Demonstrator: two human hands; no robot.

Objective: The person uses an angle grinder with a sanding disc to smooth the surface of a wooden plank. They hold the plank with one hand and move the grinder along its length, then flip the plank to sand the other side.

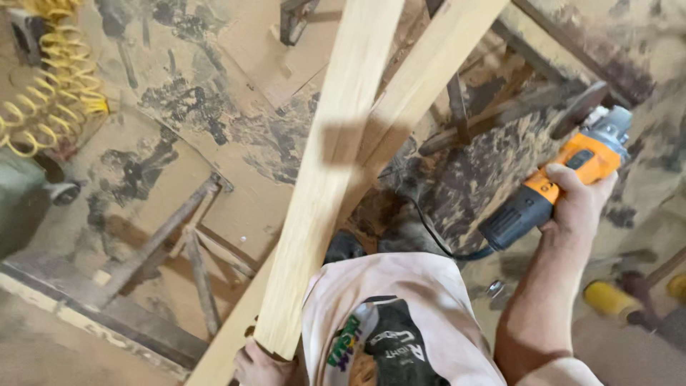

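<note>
A printed patch, dark with coloured lettering, is seen on the pale shirt (400, 314) at the bottom centre of the frame; no packages or signs are seen elsewhere. A yellow coiled hose (50, 78) is seen at the upper left, above a grey-green machine body (18, 200) at the left edge. A yellow cylindrical object (607, 299) is seen on the floor at the lower right.

An orange and grey angle grinder (564, 182) is held at the right of the frame by the right hand (579, 204). The fingers are wrapped closed around the orange body, just behind the grey head, and the dark disc (577, 109) is seen above them toward the upper right. The dark rear grip juts down and to the left from under the palm, and a black cable (429, 229) is trailed from it toward the centre.

Two pale wooden boards (336, 157) are seen running from the top centre down to the bottom left of centre, one laid partly over the other. Their lower ends are met by the left hand (261, 366) at the bottom edge. The hand is largely covered by the nearer board's end, and only the knuckles are shown; whether the fingers are clamped on the wood cannot be told.

The dusty, stained floor (214, 86) is seen behind, with metal trestle legs (171, 236) at the lower left.
</note>
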